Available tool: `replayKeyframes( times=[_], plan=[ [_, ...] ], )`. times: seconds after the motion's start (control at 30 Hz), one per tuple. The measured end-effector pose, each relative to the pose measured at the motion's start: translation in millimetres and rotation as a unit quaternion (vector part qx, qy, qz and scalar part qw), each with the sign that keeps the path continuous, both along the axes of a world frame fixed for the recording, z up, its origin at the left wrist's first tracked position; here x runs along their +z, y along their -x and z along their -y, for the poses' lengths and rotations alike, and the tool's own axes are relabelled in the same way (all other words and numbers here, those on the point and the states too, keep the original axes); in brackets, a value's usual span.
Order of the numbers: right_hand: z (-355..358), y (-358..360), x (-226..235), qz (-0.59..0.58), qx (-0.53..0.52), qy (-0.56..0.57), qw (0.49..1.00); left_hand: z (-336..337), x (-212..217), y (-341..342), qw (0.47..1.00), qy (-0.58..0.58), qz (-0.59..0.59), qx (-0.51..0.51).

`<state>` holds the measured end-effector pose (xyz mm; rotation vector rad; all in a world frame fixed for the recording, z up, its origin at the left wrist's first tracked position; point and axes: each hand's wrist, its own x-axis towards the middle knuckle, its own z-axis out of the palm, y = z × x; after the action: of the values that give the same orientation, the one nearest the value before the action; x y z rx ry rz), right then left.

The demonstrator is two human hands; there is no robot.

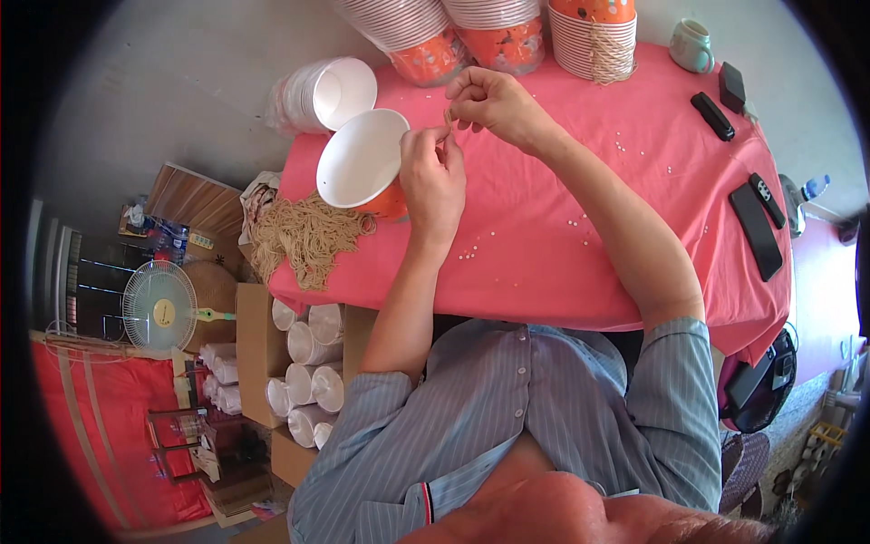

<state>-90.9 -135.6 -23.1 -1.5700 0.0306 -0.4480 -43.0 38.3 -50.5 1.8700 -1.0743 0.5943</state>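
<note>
My left hand (433,181) is closed in a pinch beside the right rim of a paper bucket (362,159), white inside and orange outside, which leans with its mouth toward the upper left. Slightly farther off, my right hand (494,109) has its thumb and fingers pinched together. A short tan cord (448,118) shows between the fingertips of both hands, thin and partly hidden. A tangled heap of tan cord (313,236) lies at the table's left edge, just below the bucket.
Wrapped stacks of orange buckets (503,41) line the table's back, with a white stack (344,93) at left. A mug (692,45), a black phone (756,231) and small white bits (471,249) rest on the pink cloth (544,281). Cartons of white cups (313,363) stand below left.
</note>
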Motion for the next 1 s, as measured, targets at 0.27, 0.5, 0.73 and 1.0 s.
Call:
replayKeyframes(
  times=[0.27,0.5,0.73,1.0],
  plan=[
    [0,-3,-2,0.003,0.011,-0.001,1.000,2,4,2,0.995,0.005,-0.100,-0.017],
    [1,-2,-3,0.002,0.014,0.003,1.000,2,6,4,0.984,0.005,-0.176,-0.017],
    [1,0,-3,-0.007,0.012,0.017,1.000,-2,-2,1,0.996,0.010,-0.082,-0.016],
    [4,-4,-8,0.009,-0.002,0.056,0.998,-5,6,3,0.995,-0.038,-0.088,0.006]
  ],
)
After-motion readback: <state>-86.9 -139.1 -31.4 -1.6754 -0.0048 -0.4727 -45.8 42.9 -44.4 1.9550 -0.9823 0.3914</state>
